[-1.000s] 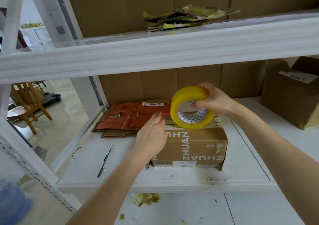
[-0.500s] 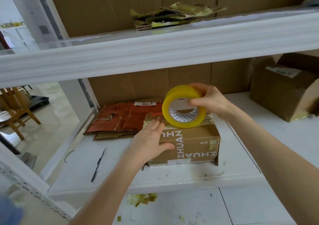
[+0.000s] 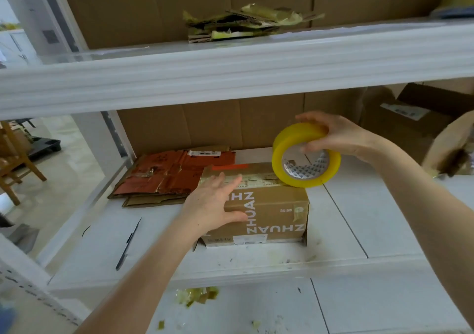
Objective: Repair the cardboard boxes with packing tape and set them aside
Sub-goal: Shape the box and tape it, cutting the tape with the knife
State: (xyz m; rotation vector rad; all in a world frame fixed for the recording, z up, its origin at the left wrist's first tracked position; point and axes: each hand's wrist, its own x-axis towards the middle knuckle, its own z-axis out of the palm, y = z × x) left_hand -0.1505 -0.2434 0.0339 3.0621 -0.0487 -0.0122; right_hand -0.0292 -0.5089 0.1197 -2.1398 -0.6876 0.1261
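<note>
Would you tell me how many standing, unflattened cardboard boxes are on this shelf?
2: the printed box under the left hand, and an open box far right; the blurred cardboard beside it may hide another.

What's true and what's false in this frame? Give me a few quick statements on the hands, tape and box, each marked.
1. The right hand grips the tape roll. True.
2. The tape roll is at the left end of the box. False: it is at the right end of the box's top.
3. The left hand lies on the box with its fingers straight. True.
4. The pen lies on top of the box. False: it lies on the shelf, left of the box.
</note>
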